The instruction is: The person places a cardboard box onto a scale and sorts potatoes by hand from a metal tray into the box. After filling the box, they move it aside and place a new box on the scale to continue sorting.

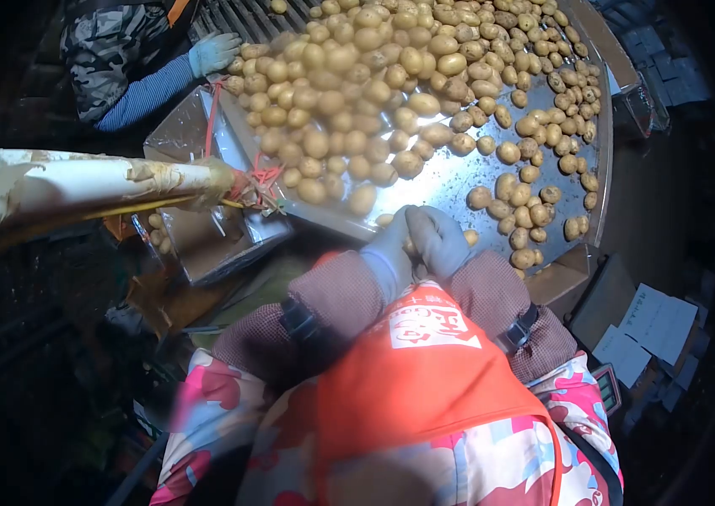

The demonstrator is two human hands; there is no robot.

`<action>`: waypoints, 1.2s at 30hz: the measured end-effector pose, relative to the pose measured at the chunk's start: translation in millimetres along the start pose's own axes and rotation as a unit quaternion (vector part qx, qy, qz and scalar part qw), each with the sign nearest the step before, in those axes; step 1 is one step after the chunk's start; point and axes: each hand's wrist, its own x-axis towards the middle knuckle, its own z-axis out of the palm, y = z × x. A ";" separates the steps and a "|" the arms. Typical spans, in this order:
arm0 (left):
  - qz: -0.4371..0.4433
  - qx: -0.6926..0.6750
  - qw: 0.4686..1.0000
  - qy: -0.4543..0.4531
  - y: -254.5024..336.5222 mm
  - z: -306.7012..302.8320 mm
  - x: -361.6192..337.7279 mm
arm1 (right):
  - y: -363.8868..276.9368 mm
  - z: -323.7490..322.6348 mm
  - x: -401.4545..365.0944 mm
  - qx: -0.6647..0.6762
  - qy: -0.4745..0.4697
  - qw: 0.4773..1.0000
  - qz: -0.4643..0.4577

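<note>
Where our two gloved hands met at the near edge of the metal table (438, 181), a potato (409, 247) showed partly between them. Our left hand (389, 255) curled in from 8 o'clock and our right hand (443, 240) from 4 o'clock, their fingers bent and close together, probably to steady it; which hand bore the grip we could not tell. Taking our hands as the dial's centre, we had the dense potato heap (366, 42) at 11 to 12 o'clock and a looser group (522, 202) at 2 o'clock, with bare metal between. The table's raised rim (607, 143), at 2 o'clock, presumably kept potatoes from rolling off. At 10 to 11 o'clock, a co-worker's gloved hand (214, 54) lay against the heap's edge. Farther round, at 9 to 10 o'clock, a carton (191, 234) stood below the table, and red ties (263, 179) bound the wrapped pole (96, 181), seemingly to secure it there.
</note>
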 end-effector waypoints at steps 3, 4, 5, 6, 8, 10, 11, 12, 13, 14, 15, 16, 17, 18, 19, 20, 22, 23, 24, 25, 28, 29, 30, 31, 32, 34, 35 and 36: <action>0.022 0.164 0.981 0.097 4.4 18.7 -6.1 | -7.1 -4.6 33.5 0.214 0.078 0.935 0.273; 0.012 0.185 0.979 0.082 13.3 15.3 0.7 | -26.4 -19.1 46.8 0.135 0.024 0.954 0.265; 0.005 0.205 0.976 0.068 27.9 5.9 8.0 | -40.4 -31.2 62.2 0.056 -0.033 0.964 0.256; 0.022 0.143 0.986 0.082 35.2 12.6 -4.7 | -42.8 -42.3 83.5 0.032 -0.007 0.979 0.203; 0.059 0.018 0.993 0.104 49.6 26.2 -30.6 | -48.1 -64.5 125.9 -0.029 0.052 0.993 0.099; 0.146 -0.040 0.966 0.209 62.5 64.5 -55.2 | -4.1 -83.2 162.8 -0.437 0.076 0.879 -0.174; 0.135 -0.069 0.979 0.137 72.0 36.8 -53.0 | -7.2 -86.8 162.4 -0.489 0.035 0.859 -0.143; 0.122 -0.099 0.986 0.063 83.0 -13.0 -44.5 | -9.9 -89.5 162.6 -0.539 -0.006 0.835 -0.112; 0.109 -0.130 0.985 -0.015 90.1 -37.7 -37.7 | -8.5 -86.9 157.3 -0.579 -0.002 0.809 -0.107; 0.110 -0.111 0.988 -0.007 89.5 -29.6 -38.3 | -10.4 -87.6 153.3 -0.555 -0.005 0.829 -0.069; 0.110 -0.094 0.989 0.003 84.1 -16.6 -44.1 | -11.1 -87.3 145.8 -0.529 -0.011 0.848 -0.028; 0.111 -0.076 0.991 0.013 81.4 -9.1 -46.4 | -11.8 -86.4 139.9 -0.502 -0.015 0.865 0.012; 0.111 -0.009 0.994 0.023 81.3 -6.3 -43.1 | -7.7 -88.0 137.2 -0.419 0.007 0.907 0.033; 0.109 0.058 0.992 0.034 80.2 -3.8 -40.2 | -18.2 -81.7 126.4 -0.354 0.027 0.934 0.041; 0.107 0.125 0.986 0.041 80.2 -0.6 -36.0 | -36.8 -73.3 113.0 -0.290 0.048 0.955 0.049; 0.202 0.320 0.926 -0.013 79.6 0.3 -30.6 | -48.0 -71.6 107.3 -0.226 0.069 0.970 0.054; 0.279 0.507 0.813 -0.070 75.0 3.5 -27.8 | -44.3 -79.9 104.2 -0.213 -0.174 0.956 -0.100; 0.273 0.515 0.808 -0.078 73.6 6.4 -27.4 | -33.2 -82.9 124.5 -0.195 -0.252 0.929 -0.190; 0.183 0.356 0.915 -0.046 72.7 23.7 -31.2 | -45.8 -85.5 142.7 -0.156 -0.204 0.942 -0.216; 0.086 0.179 0.980 -0.011 72.6 33.5 -34.2 | -54.3 -92.0 175.1 -0.202 -0.111 0.928 -0.294; 0.040 0.063 0.997 -0.002 68.2 22.3 -55.2 | -67.8 -118.8 237.5 -0.483 0.078 0.823 -0.289; 0.106 0.142 0.984 -0.001 67.7 -13.9 -51.6 | -66.2 -118.6 242.4 -0.518 0.091 0.817 -0.236; 0.139 0.242 0.960 -0.001 77.5 -57.1 -59.8 | -65.4 -118.3 247.0 -0.553 0.101 0.807 -0.182; 0.173 0.337 0.925 0.006 87.7 -100.1 -67.8 | -57.2 -110.4 244.9 -0.537 0.114 0.822 -0.153; 0.212 0.417 0.883 0.040 101.9 -118.3 -96.2 | -45.8 -105.5 243.7 -0.521 0.127 0.834 -0.125; 0.279 0.402 0.871 0.055 125.6 -133.2 -149.6 | -2.5 -105.3 228.3 -0.510 0.117 0.838 -0.153; 0.309 0.309 0.899 0.021 135.5 -130.3 -174.2 | 6.0 -105.4 203.1 -0.504 0.085 0.850 -0.130; 0.281 0.063 0.952 -0.106 150.5 -126.7 -190.2 | 6.3 -109.3 181.8 -0.501 0.072 0.845 -0.173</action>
